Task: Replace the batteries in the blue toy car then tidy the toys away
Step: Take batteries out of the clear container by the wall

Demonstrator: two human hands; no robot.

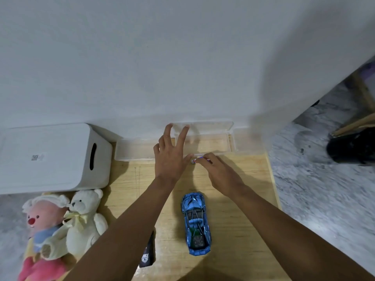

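Note:
The blue toy car (195, 224) lies on the wooden board (239, 209), nose pointing away from me. Beyond it my right hand (220, 173) pinches a small battery (194, 160) at its fingertips, just in front of an open clear plastic box (211, 142) by the wall. My left hand (171, 155) hovers beside it with fingers spread, its thumb close to the battery and its fingertips over the box's left end. A black remote (147, 254) lies partly under my left forearm.
A white lidded storage bin (50, 157) stands at the left against the wall. A pink plush toy (42, 226) and a cream teddy bear (84, 222) lie in front of it. Grey floor and a dark object (351, 149) are at the right.

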